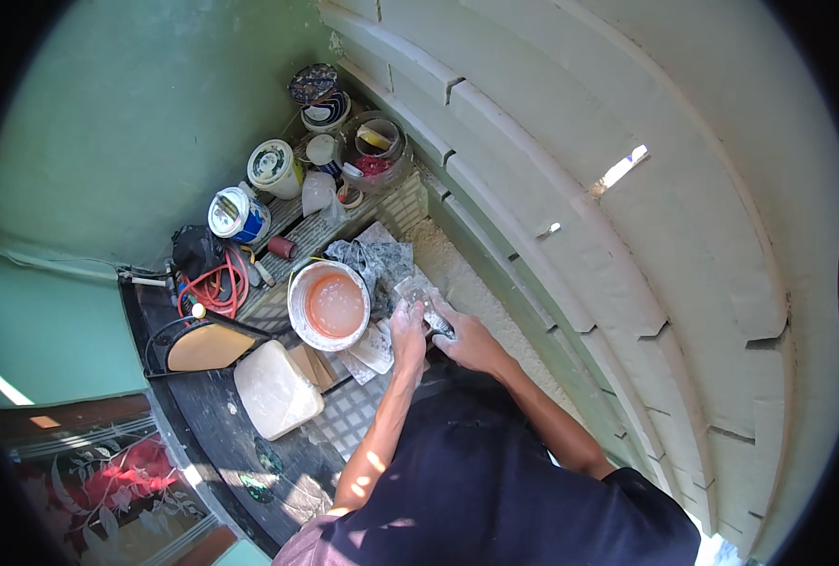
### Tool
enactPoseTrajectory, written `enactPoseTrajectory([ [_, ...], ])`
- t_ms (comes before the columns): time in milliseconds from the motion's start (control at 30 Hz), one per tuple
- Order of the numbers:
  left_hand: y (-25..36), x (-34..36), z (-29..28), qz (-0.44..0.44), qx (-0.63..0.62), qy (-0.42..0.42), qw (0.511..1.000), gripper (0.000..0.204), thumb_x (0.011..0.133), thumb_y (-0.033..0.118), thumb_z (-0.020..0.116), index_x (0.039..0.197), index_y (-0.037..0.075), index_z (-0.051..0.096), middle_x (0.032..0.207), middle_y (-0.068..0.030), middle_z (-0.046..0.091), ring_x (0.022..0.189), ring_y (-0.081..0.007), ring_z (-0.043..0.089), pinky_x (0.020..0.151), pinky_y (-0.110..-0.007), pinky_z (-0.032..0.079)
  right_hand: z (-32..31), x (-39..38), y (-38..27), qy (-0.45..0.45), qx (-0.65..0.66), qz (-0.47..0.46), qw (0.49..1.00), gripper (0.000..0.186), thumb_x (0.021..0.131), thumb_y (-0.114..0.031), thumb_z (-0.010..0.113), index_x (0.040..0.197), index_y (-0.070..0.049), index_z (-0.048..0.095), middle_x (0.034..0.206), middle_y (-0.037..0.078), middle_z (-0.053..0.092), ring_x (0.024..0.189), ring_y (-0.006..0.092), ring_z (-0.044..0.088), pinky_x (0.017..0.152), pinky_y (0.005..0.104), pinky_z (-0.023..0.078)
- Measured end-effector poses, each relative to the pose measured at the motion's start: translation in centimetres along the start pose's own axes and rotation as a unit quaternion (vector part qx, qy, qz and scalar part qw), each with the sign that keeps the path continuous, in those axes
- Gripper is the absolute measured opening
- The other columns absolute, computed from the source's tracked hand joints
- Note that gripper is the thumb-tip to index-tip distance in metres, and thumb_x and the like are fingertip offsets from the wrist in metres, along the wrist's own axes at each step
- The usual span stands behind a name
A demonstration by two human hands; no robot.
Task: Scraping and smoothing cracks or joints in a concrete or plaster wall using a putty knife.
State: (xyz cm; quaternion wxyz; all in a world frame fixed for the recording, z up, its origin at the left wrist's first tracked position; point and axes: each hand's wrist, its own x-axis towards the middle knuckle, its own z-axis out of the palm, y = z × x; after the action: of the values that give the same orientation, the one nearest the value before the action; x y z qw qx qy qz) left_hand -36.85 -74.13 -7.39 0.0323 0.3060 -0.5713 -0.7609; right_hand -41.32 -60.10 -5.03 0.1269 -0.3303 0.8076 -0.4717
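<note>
In front of my body, both hands are on a putty knife (439,324) smeared with white. My right hand (471,341) is closed round its dark handle. The fingers of my left hand (407,330) are pressed together against it near the blade. White residue coats my fingertips. Just left of my hands stands a white bucket (296,304) with pinkish, milky liquid inside. A crumpled grey plastic bag (374,259) lies behind the hands, and whitish sheets (374,349) lie beside the bucket.
Lidded paint pails (273,165) and a basin (388,177) stand at the back. A red hose (223,288) lies coiled at left, near a white lid-like slab (276,389) and a black-framed chair (207,347). A panelled wall (570,189) rises close on my right; a green wall (155,123) stands left.
</note>
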Motion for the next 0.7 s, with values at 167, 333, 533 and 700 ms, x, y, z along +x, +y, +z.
enactPoseTrajectory([
  [167, 2.1, 1.3, 2.1, 0.011, -0.12, -0.016, 0.993, 0.021, 0.104, 0.02, 0.052, 0.115, 0.003, 0.057, 0.103, -0.0039, 0.062, 0.091, -0.0124, 0.061, 0.079, -0.029, 0.052, -2.8, 1.1, -1.0, -0.012, 0.082, 0.079, 0.993, 0.088, 0.085, -0.013, 0.066, 0.16, -0.014, 0.018, 0.091, 0.019, 0.068, 0.056, 0.021, 0.06, 0.06, 0.0361, 0.052],
  [333, 2.8, 2.6, 4.1, 0.015, -0.131, -0.046, 0.99, 0.026, 0.104, 0.026, 0.054, 0.117, 0.004, 0.058, 0.1, -0.0017, 0.062, 0.091, -0.0115, 0.062, 0.078, -0.03, 0.052, -6.6, 1.4, -1.3, -0.009, 0.085, 0.082, 0.993, 0.085, 0.089, -0.014, 0.067, 0.16, -0.013, 0.019, 0.087, 0.013, 0.067, 0.055, 0.0161, 0.058, 0.055, 0.0321, 0.05],
  [533, 4.0, 2.9, 7.3, 0.069, 0.011, -0.049, 0.996, 0.031, 0.104, 0.034, 0.053, 0.114, 0.004, 0.059, 0.096, 0.0003, 0.06, 0.085, -0.0081, 0.056, 0.075, -0.026, 0.048, -8.8, 1.0, 1.0, 0.003, 0.128, 0.097, 0.987, 0.085, 0.091, -0.013, 0.067, 0.159, -0.008, 0.017, 0.083, 0.008, 0.063, 0.055, 0.0108, 0.056, 0.05, 0.0295, 0.048],
  [700, 3.3, 3.5, 7.2, 0.092, -0.006, -0.087, 0.992, 0.03, 0.105, 0.033, 0.053, 0.114, 0.004, 0.058, 0.092, 0.0019, 0.056, 0.084, -0.0087, 0.05, 0.074, -0.025, 0.042, -9.1, 1.7, -0.1, -0.034, 0.215, 0.203, 0.955, 0.083, 0.089, -0.012, 0.068, 0.158, -0.004, 0.021, 0.1, 0.015, 0.068, 0.075, 0.0171, 0.065, 0.075, 0.0323, 0.053],
])
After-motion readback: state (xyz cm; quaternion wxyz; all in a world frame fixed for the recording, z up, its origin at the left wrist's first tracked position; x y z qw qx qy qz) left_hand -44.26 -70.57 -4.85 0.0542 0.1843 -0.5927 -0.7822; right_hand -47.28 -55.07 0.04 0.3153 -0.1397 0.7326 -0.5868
